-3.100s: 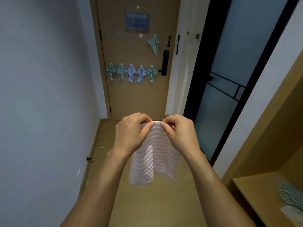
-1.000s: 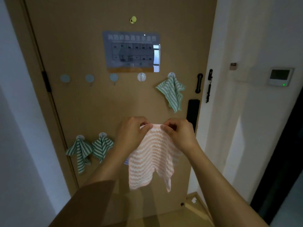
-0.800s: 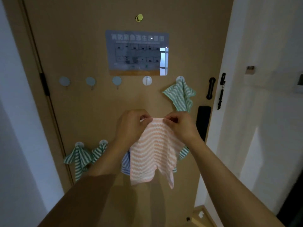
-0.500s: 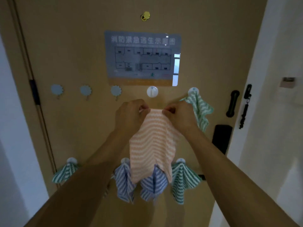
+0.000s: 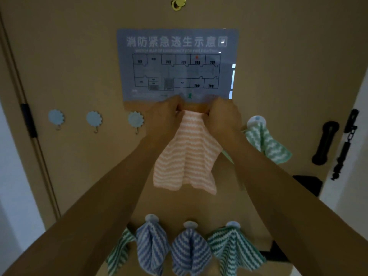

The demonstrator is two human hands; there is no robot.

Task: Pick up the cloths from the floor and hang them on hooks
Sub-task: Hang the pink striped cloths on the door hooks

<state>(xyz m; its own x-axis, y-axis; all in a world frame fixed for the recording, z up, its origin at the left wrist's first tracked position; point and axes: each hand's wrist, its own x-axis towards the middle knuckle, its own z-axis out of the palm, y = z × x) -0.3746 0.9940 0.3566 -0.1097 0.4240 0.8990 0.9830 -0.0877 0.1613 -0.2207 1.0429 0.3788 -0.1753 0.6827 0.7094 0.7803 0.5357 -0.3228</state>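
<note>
Filling nearly the whole view is a tan door (image 5: 79,56) with a grey escape-plan sign (image 5: 177,64) fixed to its upper middle and a brass peephole (image 5: 178,4) above that. Both forearms reach up and forward from the bottom corners, meeting just under the sign's lower edge. The left hand (image 5: 163,116) and the right hand (image 5: 223,114) have their fingers curled, each pinching the top edge of an orange-and-white striped cloth (image 5: 187,156), which is held against the door and hangs loose below the knuckles. Three bare round hooks (image 5: 93,118) sit in a row to the left. A green cloth (image 5: 266,142) hangs from a hook to the right, partly behind the right forearm. Lower down, blue cloths (image 5: 173,253) and green ones hang from a second row.
</note>
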